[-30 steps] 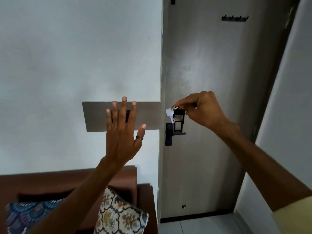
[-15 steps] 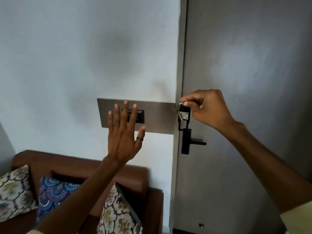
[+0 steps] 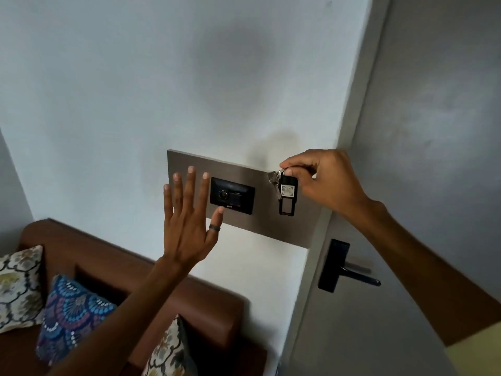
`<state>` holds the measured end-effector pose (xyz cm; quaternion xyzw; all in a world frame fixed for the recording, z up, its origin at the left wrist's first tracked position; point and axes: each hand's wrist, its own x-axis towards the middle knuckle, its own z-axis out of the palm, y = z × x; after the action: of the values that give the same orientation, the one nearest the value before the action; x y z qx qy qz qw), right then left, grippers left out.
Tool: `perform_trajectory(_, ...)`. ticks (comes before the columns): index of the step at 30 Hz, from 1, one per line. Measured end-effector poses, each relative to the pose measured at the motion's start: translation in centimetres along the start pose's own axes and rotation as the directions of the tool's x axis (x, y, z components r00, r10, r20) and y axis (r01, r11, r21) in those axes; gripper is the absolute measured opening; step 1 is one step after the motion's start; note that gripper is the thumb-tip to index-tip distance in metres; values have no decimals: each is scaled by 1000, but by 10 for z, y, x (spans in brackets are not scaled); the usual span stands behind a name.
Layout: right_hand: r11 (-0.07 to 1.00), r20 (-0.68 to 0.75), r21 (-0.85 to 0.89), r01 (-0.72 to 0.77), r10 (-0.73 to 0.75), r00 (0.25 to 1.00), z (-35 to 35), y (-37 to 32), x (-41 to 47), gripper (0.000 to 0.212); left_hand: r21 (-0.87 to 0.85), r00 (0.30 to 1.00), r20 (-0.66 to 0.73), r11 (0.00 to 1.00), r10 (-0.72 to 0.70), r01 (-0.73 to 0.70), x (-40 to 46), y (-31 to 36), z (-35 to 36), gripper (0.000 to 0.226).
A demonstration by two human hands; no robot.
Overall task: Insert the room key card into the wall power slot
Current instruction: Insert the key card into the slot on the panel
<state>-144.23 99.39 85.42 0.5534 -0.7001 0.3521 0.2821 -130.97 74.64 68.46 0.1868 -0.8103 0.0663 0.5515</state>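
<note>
Black key card [image 3: 287, 192], with one metal key [image 3: 274, 183] attached, hung pinched in the right hand [image 3: 322, 180] before the panel [image 3: 244, 175], right of the one black power slot [image 3: 232, 195]. Left hand [image 3: 187, 221] was spread wide, holding nothing. Three cushions [image 3: 67, 316] lay on the sofa [image 3: 130, 267].

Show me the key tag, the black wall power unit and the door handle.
key tag [image 3: 288, 193]: head view, on its black body by the pale sticker.
wall power unit [image 3: 232, 195]: head view, middle of its dark face.
door handle [image 3: 357, 275]: head view, on the lever.
</note>
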Motion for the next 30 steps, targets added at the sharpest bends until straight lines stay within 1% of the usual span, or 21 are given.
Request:
perform_trajectory(2,1000,21,8,23,-23,999,28,15,21,17,-7,1000,21,1000,-23,23,4,-15,26,75)
perform_trajectory(6,997,35,20,73,-74,997,85,44,49,13,1,998,61,1000,0,0,5,-46,72,74)
perform_trajectory(10,997,65,13,77,-78,995,134,66,68,12,6,995,102,1000,-10,9,-1,-76,116,73)
perform_trajectory(15,994,41,33,104,-106,994,169,84,87,13,4,990,138,1000,1,-2,-3,-109,165,73)
perform_trajectory(17,994,35,35,100,-102,994,178,89,94,17,-19,990,137,1000,15,-12,1,-119,181,73)
perform_trajectory(20,993,16,11,115,-115,993,189,95,96,13,-67,992,119,997,31,-24,12,-127,202,72)
perform_trajectory(24,997,-34,24,68,-67,997,201,102,92,13,-92,995,79,994,62,-55,31,-134,225,70)
perform_trajectory(27,996,-72,87,-18,24,997,209,105,91,15,-128,995,40,988,97,-91,39,-138,240,68)
perform_trajectory(30,994,-78,98,-49,56,995,216,106,86,15,-149,993,13,983,114,-111,38,-141,252,68)
